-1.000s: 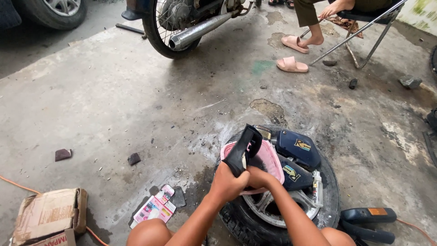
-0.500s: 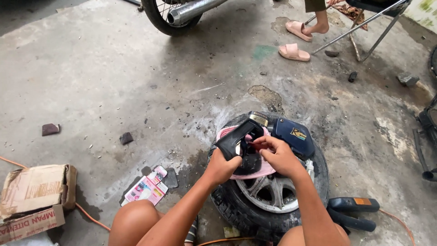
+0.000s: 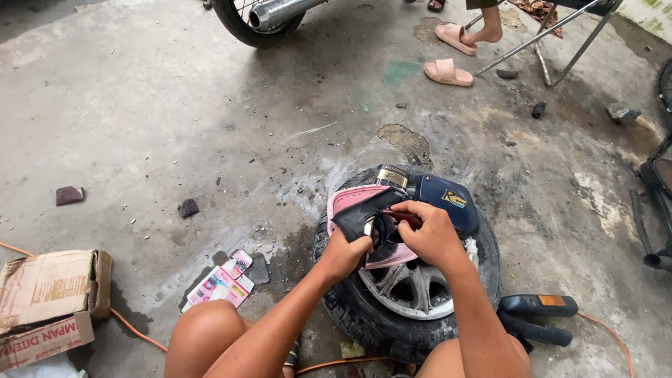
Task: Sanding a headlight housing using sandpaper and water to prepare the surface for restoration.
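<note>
Over one wheel (image 3: 409, 294), at its 11 o'clock: two hands, left hand (image 3: 344, 253) clenched on one black rubber strip (image 3: 364, 212), right hand (image 3: 428, 233) curled, fingertips pinching it, one pink cloth (image 3: 350, 199) beneath, two pink sandals (image 3: 448, 73) at 12 o'clock.

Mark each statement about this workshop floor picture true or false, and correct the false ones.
1. Both hands work at a black rubber piece above the wheel. True: the left hand has a grip on it and the right hand touches it.
2. The wheel stands upright against a wall. False: it lies flat on the concrete floor.
3. A cardboard box sits at the left. True.
4. A pair of pink sandals lies on top of the wheel. False: they are far off, near a folding chair.
5. A blue tool rests on the wheel. True.
</note>
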